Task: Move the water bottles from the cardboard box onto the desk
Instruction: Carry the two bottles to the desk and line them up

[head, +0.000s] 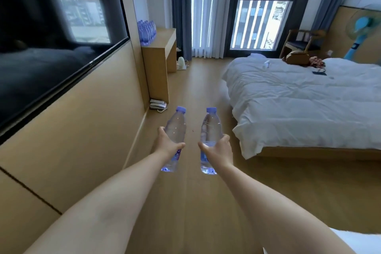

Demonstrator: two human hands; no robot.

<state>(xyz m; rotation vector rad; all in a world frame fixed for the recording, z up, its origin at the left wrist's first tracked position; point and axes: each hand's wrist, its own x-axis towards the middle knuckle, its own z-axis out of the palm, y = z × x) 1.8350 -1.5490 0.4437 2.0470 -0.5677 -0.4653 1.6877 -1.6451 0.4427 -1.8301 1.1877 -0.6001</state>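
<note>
Now carrying, halfway between box and desk. Left hand (168,143) wrapped round the middle of one water bottle (174,137), fingers curled tight on it, cap pointing up and away past the fingertips. Right hand (219,148) wrapped the same way round a second water bottle (210,140), thumb on the near side, other fingers hidden behind. Both bottles up in the air over the wooden floor (195,202), close to each other but not touching. No cardboard box to be seen anywhere. Far ahead of the fingers, by the wall, the desk (162,47), with a bunch of bottles (146,31) standing in rows on top already. Off to the right of the fingers, a bed (299,105) with a white cover. Next, probably: walk on to the desk, stand each bottle down on a bare bit beside the rows, then let go. Careful not to bump the standing ones over.
</note>
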